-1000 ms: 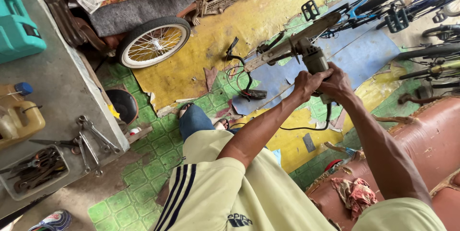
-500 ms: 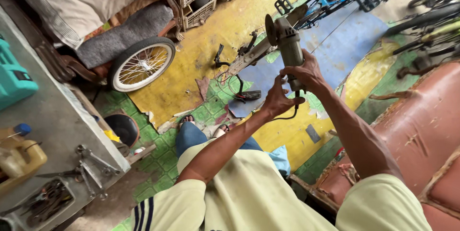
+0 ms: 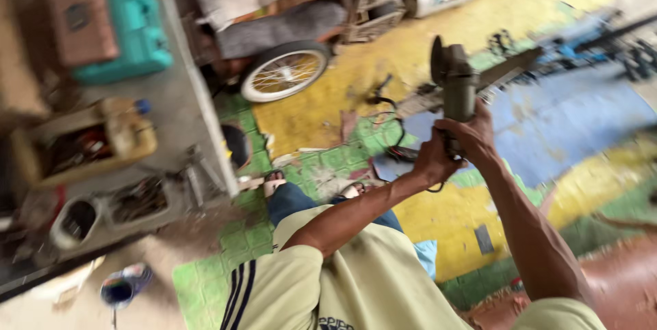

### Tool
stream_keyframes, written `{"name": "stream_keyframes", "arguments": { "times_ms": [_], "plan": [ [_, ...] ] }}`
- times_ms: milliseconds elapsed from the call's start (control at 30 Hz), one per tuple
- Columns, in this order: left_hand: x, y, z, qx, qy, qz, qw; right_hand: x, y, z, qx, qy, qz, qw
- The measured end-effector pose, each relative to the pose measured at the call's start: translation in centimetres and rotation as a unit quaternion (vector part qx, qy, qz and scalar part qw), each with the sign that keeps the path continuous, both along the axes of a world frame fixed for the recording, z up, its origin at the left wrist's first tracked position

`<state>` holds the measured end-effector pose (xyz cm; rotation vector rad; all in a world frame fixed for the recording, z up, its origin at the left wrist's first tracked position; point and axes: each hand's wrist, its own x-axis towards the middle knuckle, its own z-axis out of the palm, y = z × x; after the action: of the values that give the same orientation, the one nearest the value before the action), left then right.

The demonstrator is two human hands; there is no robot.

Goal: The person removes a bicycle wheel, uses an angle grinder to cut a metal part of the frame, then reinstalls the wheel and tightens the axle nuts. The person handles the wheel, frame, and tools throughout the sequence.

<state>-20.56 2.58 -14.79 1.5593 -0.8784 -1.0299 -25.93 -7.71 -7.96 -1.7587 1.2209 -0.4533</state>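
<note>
Both hands clasped on one tool: right hand [image 3: 475, 137] wrapped round the lower body of an olive-green angle grinder [image 3: 457, 87], left hand [image 3: 433, 162] closed just beneath and behind it at the tail end where the dark cord [image 3: 395, 154] leaves. Grinder raised in front of the chest, long axis near upright, disc head [image 3: 436, 60] at the top and turned to the left, well above both hands. Right hand higher up the body and nearer the head; left hand lower, at the butt. Beyond the tool, a bicycle frame [image 3: 503, 71] lying across the blue and yellow painted floor [image 3: 321, 121], apart from the disc. Farther left, a spoked wheel [image 3: 285, 72] leaning by a grey cushion, then a grey counter [image 3: 174, 128] with a teal case [image 3: 130, 25] and trays of tools. Below, a pale yellow shirt [image 3: 369, 282] and a sandalled foot [image 3: 274, 181] on green tiles. Picture blurred, so fine finger placement not to be told
</note>
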Motion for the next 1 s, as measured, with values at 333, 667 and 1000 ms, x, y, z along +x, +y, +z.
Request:
{"name": "stream_keyframes", "arguments": {
  "times_ms": [333,667,1000],
  "plan": [
    [11.1,4.6,2.3,0.047,0.350,0.089,0.931,10.8,4.6,-0.2,0.040,0.020,0.037,0.998],
    [20.5,9.2,0.2,0.007,0.359,0.016,0.933,19.1,9.1,-2.4,0.119,-0.056,0.121,0.984],
    [26.6,16.8,-2.3,0.094,0.380,0.158,0.907,26.4,14.4,-7.4,0.238,-0.123,0.089,0.959]
  ]
}}
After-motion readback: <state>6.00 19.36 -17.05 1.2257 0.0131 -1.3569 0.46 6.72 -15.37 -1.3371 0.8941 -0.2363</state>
